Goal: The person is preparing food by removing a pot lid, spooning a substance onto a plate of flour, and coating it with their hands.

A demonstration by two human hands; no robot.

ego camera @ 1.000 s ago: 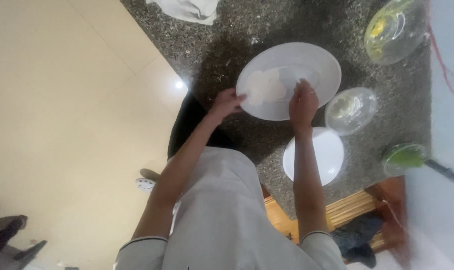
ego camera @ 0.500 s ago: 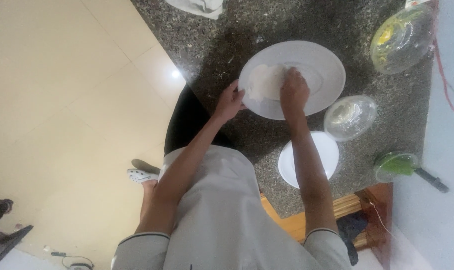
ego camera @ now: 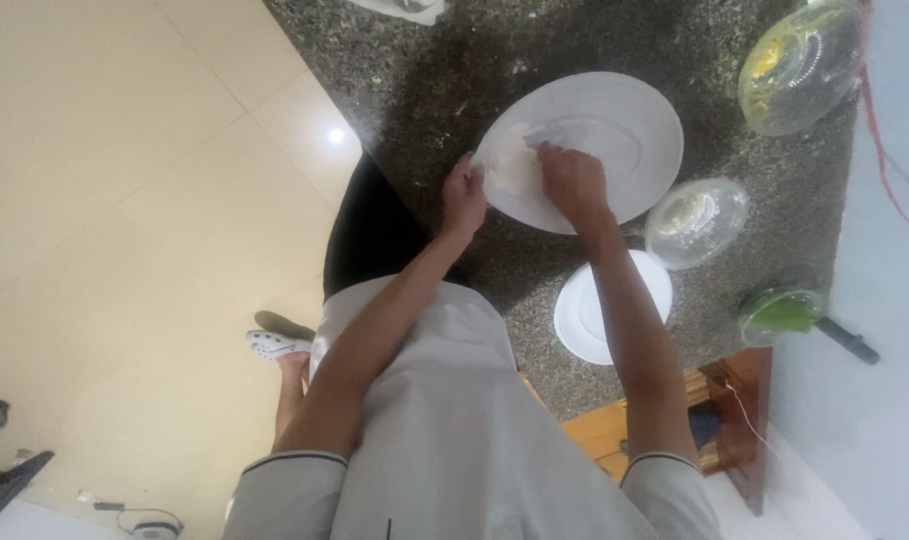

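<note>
A glossy white ceramic plate (ego camera: 614, 130) and clear glass bowls (ego camera: 694, 222) sit on a speckled, polished granite countertop (ego camera: 454, 70).

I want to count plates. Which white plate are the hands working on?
The big oval plate, with pale dough on it. Both hands, left and right, touch it. The small round plate sits bare, nearer the person.

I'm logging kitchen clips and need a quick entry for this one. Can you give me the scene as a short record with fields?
surface: dark speckled stone counter
left hand: left hand at the near rim of the large white plate
right hand: right hand pressing on pale flat dough lying on that plate
beside: small white plate, clear glass bowl
far corner: large glass bowl with yellowish contents
right edge: green-filled bowl
floor: cream tiles
</note>
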